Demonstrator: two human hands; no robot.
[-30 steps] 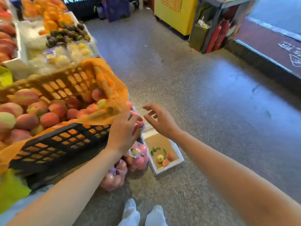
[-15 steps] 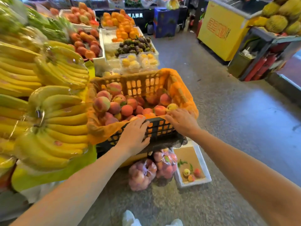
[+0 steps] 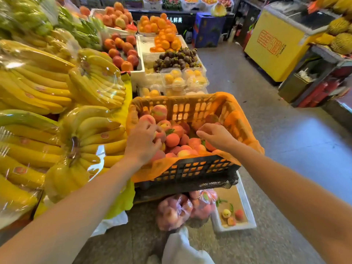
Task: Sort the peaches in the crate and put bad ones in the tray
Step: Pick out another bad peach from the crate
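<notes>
A black slatted crate [image 3: 196, 167] lined with orange plastic holds a heap of peaches [image 3: 172, 140]. My left hand [image 3: 142, 141] lies on the heap's left side, its fingers curled around a peach [image 3: 160, 135]. Over the right side of the heap my right hand [image 3: 216, 135] hovers with fingers spread, fingertips touching the fruit and holding nothing. On the floor below the crate's right corner lies a white foam tray [image 3: 245, 204] with three small peaches [image 3: 233, 216] and some leaves.
Wrapped banana bunches [image 3: 91, 130] crowd the stand to the left. Two clear bags of peaches [image 3: 182, 210] hang under the crate beside the tray. Behind the crate sit clamshell boxes, mangosteens, oranges and more peaches. A yellow freezer [image 3: 274, 44] stands across the grey aisle.
Both hands left the crate's front rim and went into the heap. The left hand has closed around a peach. The view swung up and left, away from the floor tray.
</notes>
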